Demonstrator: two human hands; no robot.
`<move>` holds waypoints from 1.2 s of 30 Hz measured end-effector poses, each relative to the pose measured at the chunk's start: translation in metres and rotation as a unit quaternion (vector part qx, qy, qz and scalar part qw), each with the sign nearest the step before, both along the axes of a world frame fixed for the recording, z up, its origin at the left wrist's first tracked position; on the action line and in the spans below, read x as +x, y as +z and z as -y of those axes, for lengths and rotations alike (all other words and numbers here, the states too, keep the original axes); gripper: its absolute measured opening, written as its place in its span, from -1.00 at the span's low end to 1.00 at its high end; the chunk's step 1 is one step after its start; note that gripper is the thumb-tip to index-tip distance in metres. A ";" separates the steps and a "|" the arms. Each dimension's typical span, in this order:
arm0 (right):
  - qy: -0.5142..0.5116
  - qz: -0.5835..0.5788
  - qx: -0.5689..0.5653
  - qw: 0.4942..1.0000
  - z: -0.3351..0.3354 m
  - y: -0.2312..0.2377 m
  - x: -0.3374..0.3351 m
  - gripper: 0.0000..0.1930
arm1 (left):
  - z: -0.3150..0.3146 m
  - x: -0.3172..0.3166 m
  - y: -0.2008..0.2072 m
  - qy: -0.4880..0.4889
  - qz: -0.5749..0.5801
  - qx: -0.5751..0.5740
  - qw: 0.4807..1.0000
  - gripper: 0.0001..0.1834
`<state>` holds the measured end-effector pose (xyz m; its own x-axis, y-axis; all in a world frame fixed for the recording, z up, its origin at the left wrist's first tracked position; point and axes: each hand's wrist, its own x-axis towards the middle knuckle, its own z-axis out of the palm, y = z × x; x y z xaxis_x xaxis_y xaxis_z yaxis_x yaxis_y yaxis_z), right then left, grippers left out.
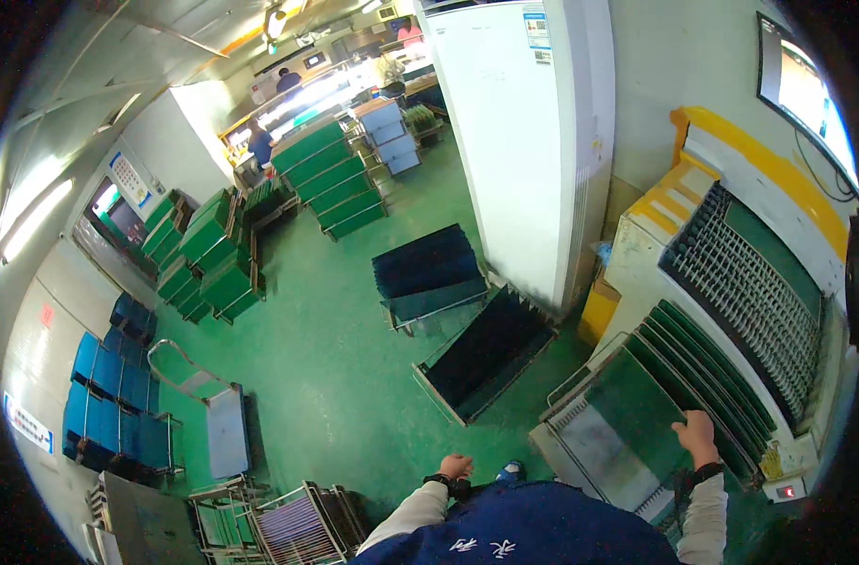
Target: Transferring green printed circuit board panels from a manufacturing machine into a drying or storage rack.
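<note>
My right hand is closed at the upper corner of a large thin green board. That board leans in a wire rack with slotted rails, and several darker green boards stand behind it, side by side. My left hand is held in front of my body with its fingers curled in, and nothing shows in it. Both wrists wear dark bands over light sleeves. The lower part of the board's near edge is partly hidden by my dark blue clothing.
A machine with a slotted conveyor stands at the right. Two dark racks and a tall white cabinet are ahead. A flat trolley, blue racks and green board stacks stand leftward. People work far back.
</note>
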<state>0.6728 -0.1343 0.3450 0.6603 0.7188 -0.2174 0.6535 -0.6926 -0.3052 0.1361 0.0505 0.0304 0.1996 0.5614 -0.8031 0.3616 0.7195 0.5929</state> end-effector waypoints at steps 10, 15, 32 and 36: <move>0.061 0.075 0.021 0.995 0.003 0.053 0.011 -0.68 | 0.008 0.016 0.024 0.039 -0.012 -0.005 0.999 -0.61; 0.030 0.037 0.033 0.998 0.012 0.118 0.011 -0.70 | 0.007 0.017 0.015 0.042 0.003 -0.012 0.999 -0.63; -0.183 -0.197 0.509 0.818 0.129 0.154 0.097 -0.62 | -0.013 0.062 0.009 0.010 0.050 -0.029 0.998 -0.69; -0.329 -0.282 0.639 0.636 0.147 0.120 0.113 -0.64 | -0.020 0.086 0.034 -0.031 -0.014 0.009 0.999 -0.70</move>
<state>0.7854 -0.2817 0.4650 0.9856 0.1544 -0.0689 -0.1119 0.2897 -0.9506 0.2223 0.0707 0.0644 0.2125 0.5627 -0.7989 0.4210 0.6850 0.5945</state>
